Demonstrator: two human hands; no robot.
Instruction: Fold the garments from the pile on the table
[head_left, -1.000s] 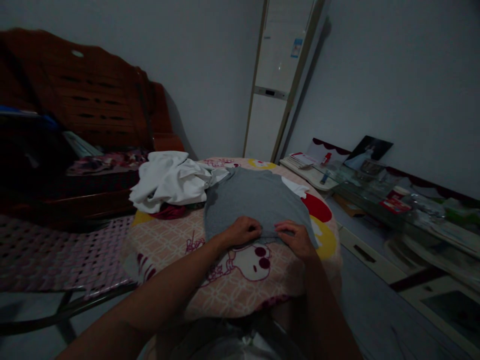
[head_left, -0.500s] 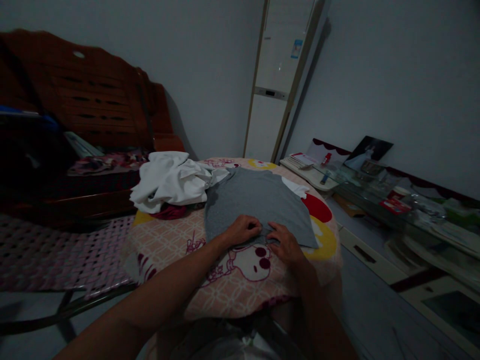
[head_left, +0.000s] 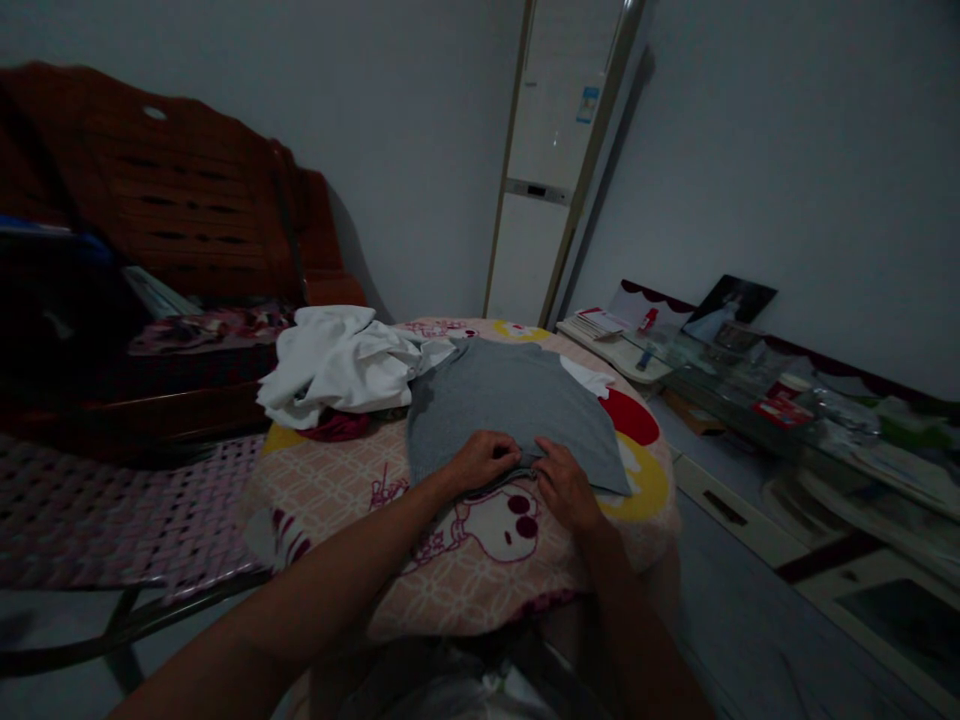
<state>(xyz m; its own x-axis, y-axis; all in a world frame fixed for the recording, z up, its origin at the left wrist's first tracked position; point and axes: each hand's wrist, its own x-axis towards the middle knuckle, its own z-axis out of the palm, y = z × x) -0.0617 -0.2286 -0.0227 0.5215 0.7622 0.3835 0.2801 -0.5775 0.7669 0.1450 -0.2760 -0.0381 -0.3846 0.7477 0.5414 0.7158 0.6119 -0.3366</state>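
Observation:
A grey shirt (head_left: 510, 390) lies spread flat on a round surface draped with a pink patterned blanket (head_left: 330, 490). My left hand (head_left: 486, 460) is closed at the shirt's near edge, its thumb and fingers pinching the grey cloth. Just to the right, my right hand (head_left: 561, 478) is curled over the same edge, fingers closed on the fabric. Between the two hands the edge is slightly raised and bunched. A crumpled white garment (head_left: 337, 360) rests left of the shirt, and a bit of white cloth (head_left: 586, 374) shows at its right side.
To the left stand a woven pink seat (head_left: 150, 510) and a carved wooden bench (head_left: 187, 200). A glass-topped cabinet (head_left: 720, 380) with papers and a framed photo runs along the right wall. A tall air conditioner (head_left: 536, 190) stands in the corner.
My right hand's fingers have drawn together on the near edge of the grey shirt, which is now slightly lifted. The left hand has barely moved.

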